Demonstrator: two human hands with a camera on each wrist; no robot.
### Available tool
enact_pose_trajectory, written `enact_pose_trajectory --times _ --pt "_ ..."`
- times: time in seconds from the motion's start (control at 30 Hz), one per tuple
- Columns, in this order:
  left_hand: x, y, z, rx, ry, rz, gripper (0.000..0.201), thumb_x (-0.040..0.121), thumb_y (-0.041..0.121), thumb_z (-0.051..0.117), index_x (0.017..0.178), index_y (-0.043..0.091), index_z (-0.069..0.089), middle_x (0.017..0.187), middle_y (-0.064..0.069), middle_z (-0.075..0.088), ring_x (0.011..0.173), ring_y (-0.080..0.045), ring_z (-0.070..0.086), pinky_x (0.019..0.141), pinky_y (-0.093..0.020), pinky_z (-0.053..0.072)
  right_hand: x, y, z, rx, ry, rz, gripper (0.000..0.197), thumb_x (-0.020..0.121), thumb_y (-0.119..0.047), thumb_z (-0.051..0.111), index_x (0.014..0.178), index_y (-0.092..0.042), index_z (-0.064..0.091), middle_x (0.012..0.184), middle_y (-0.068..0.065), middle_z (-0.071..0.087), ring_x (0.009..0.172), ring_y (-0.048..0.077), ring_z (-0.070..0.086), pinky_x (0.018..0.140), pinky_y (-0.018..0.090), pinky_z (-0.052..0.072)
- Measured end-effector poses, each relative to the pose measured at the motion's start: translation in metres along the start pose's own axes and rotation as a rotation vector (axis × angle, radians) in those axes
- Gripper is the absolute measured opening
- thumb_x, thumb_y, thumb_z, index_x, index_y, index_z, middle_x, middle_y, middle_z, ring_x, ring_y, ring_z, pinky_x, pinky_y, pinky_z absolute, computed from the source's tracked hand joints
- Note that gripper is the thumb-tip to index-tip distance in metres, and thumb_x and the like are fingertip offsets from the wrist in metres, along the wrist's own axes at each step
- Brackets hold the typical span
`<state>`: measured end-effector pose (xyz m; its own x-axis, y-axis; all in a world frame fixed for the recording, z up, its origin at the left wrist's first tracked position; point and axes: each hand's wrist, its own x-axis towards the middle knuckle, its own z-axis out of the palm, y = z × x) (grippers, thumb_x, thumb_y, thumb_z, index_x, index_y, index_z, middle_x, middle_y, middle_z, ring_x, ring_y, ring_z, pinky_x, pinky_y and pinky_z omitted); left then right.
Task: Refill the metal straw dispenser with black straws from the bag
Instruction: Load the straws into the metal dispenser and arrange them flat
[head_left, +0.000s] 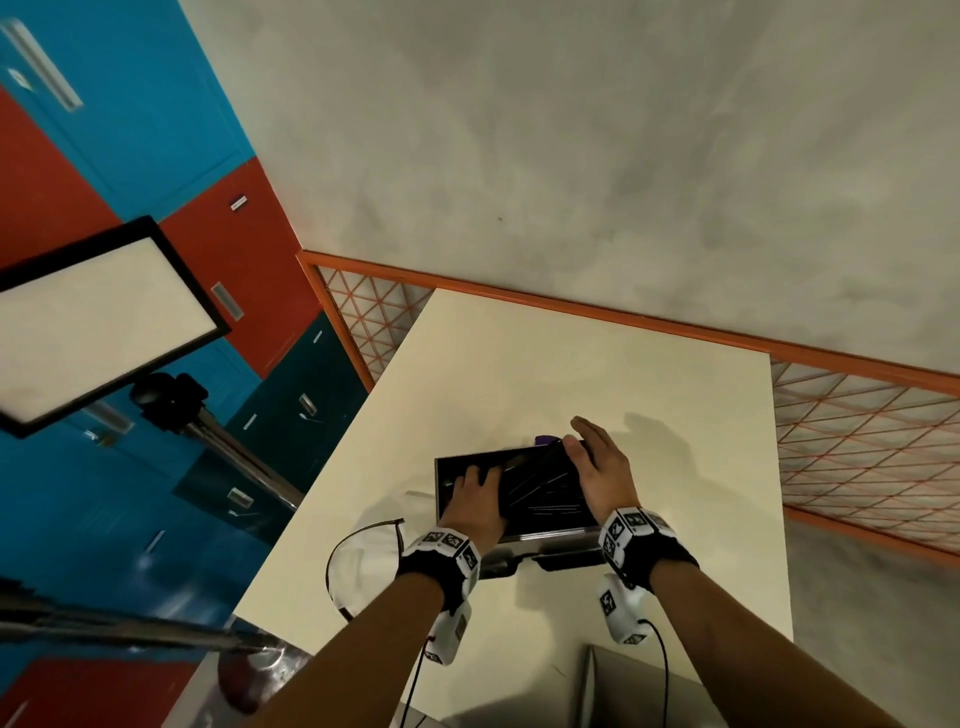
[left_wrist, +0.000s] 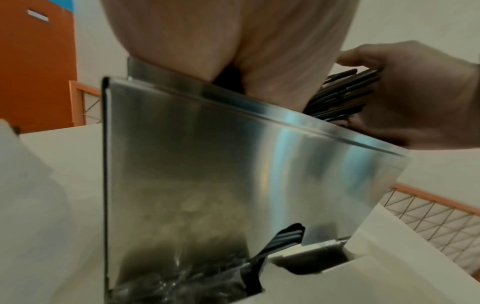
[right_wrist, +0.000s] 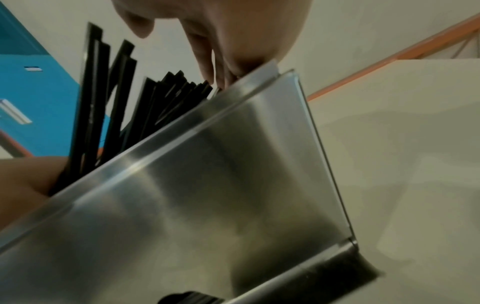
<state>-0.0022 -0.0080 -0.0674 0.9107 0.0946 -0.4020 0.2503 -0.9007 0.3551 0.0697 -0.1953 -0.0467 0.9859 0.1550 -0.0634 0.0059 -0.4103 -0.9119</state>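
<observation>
Reaching left hand (head_left: 475, 501) flat onto black straws (head_left: 550, 491) in dispenser (head_left: 545, 535) | right hand (head_left: 600, 467) loosely cupping straw ends

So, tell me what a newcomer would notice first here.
The shiny metal straw dispenser stands on the white table, its open top bristling with black straws that poke out crookedly. Both hands are at it: the left hand reaches in at the left end, the right hand at the right end against the straw tips.

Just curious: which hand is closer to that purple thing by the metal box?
Right. The right hand sits beside the purple thing; the left hand is across the box, over the straws.
</observation>
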Motion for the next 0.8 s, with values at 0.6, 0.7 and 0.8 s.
enact_pose_trajectory --times 0.6,0.7,0.8 --pt "0.002 0.030 -0.029 0.304 -0.089 0.285 0.104 0.081 0.003 0.068 0.161 0.023 0.005 0.150 -0.014 0.030 0.133 -0.039 0.034 0.106 -0.056 0.041 -0.015 -0.014 0.012 0.040 0.152 -0.005 0.024 0.101 -0.018 0.046 0.112 -0.012 0.066 0.115 -0.001 0.061 0.109 0.018 0.056 0.094 0.020 0.034" --pt "0.005 0.026 -0.028 0.248 -0.095 0.331 0.105 0.080 -0.005 0.063 0.161 0.026 0.003 0.146 -0.017 0.031 0.128 -0.039 0.035 0.105 -0.054 0.043 -0.011 -0.012 0.010 -0.049 0.104 -0.008 0.026 0.101 -0.020 0.046 0.114 -0.009 0.066 0.118 0.002 0.061 0.106 0.015 0.055 0.092 0.016 0.033" --pt "0.011 0.014 -0.023 0.132 -0.031 0.336 0.092 0.085 0.002 0.063 0.161 0.021 0.014 0.141 -0.016 0.037 0.126 -0.039 0.041 0.106 -0.051 0.042 -0.013 -0.007 0.016 -0.336 -0.127 -0.207 0.026 0.099 -0.018 0.050 0.118 -0.007 0.065 0.125 0.004 0.059 0.114 0.018 0.054 0.100 0.019 0.036"
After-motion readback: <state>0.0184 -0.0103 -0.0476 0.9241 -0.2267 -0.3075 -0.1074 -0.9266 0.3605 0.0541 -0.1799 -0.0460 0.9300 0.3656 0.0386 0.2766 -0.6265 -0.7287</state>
